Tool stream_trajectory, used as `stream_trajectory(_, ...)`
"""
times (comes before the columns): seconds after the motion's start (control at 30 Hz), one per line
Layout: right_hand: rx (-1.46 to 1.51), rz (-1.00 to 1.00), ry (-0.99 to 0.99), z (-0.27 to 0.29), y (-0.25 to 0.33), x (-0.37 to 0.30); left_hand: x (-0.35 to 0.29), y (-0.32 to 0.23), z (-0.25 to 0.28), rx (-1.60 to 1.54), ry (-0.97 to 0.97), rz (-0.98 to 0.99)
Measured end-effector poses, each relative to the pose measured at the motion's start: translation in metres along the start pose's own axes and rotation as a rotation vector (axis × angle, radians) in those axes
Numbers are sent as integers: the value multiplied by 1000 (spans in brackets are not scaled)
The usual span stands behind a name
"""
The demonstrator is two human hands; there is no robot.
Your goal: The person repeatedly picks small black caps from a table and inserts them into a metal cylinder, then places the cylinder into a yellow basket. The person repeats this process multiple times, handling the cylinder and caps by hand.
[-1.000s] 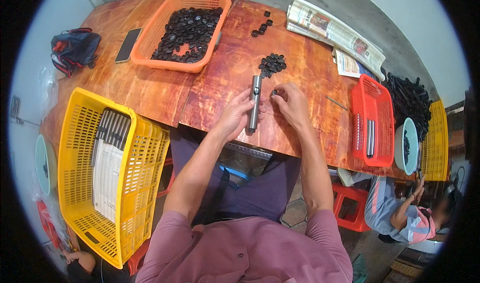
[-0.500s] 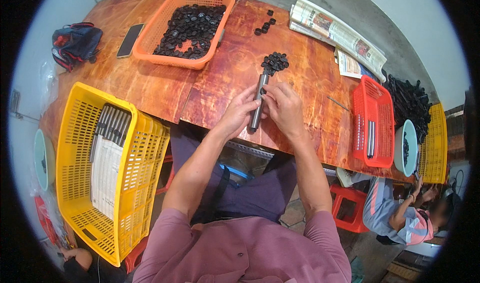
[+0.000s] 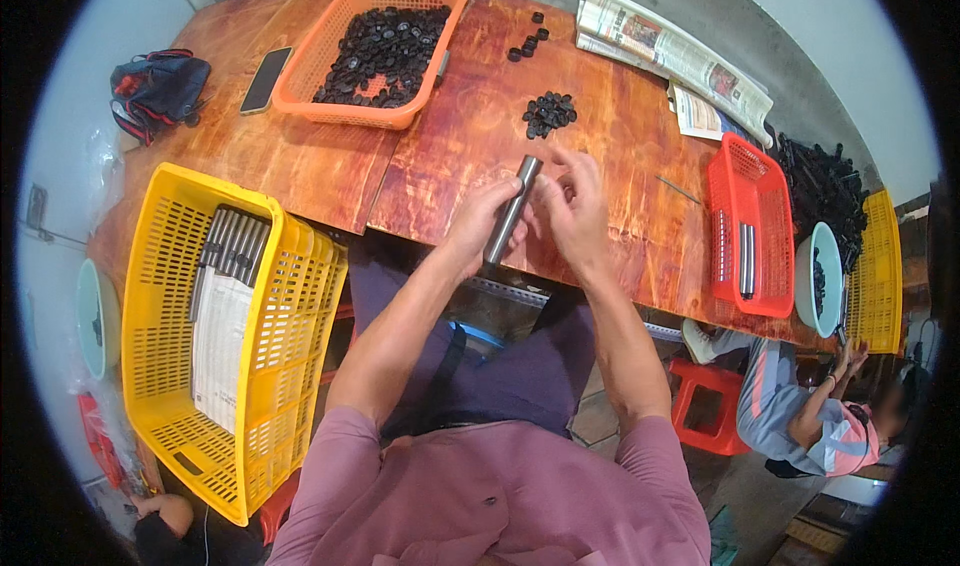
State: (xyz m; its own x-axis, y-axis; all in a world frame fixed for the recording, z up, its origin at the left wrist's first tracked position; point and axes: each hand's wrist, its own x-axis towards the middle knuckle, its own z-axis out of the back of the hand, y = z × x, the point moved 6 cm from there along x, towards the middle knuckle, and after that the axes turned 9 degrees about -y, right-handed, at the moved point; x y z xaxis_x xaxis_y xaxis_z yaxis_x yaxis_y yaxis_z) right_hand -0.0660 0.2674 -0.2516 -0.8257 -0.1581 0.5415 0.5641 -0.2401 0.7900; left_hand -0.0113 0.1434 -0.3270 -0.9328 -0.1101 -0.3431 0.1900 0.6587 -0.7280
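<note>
My left hand [image 3: 474, 224] is closed around a dark grey metal tube [image 3: 511, 212], held tilted over the table's near edge with its upper end pointing away from me. Beside that upper end is my right hand [image 3: 578, 211], its fingers loosely curved and apart, the thumb close to the tube. Whether something small sits in the right fingers is hard to make out. Just beyond the tube lies a small pile of black caps [image 3: 549, 115] on the reddish wooden table [image 3: 450, 181].
An orange basket [image 3: 403, 118] of black caps stands at the far left. Yellow crate [image 3: 262, 366] with tubes is at my left. Red basket [image 3: 765, 216] with tubes, pale green bowl [image 3: 823, 311] and newspapers [image 3: 660, 41] are right. A co-worker [image 3: 800, 406] sits at lower right.
My right hand has come away from the side of the tube and shifted slightly right. The tube's far end has drawn back from the cap pile and tilts more.
</note>
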Motion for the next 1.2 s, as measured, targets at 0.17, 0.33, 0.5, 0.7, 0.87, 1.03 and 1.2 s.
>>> stream_trajectory(0.17, 378, -625, 410, -4, -34, -20, -36, 37, -13, -103, 109, 218)
stream_trajectory(0.33, 400, -697, 464, 0, -24, -37, -60, 45, -18, -108, 51, 261)
stream_trajectory(0.5, 355, -732, 525, 0, -21, -46, -68, 54, -12, -56, -2, 199)
stream_trajectory(0.7, 439, -711, 486, 3, -25, -47, -66, 50, -11, 122, 45, 88)
stream_trajectory(0.87, 499, -556, 352, 19, -15, -36, -65, 46, -3, 336, 49, 61)
stream_trajectory(1.03, 415, -448, 328, 34, 3, -35, -73, 37, -9, 363, 56, -96)
stream_trajectory(1.2, 379, -352, 337, 43, 19, -41, -81, 20, -12, 521, 97, -254)
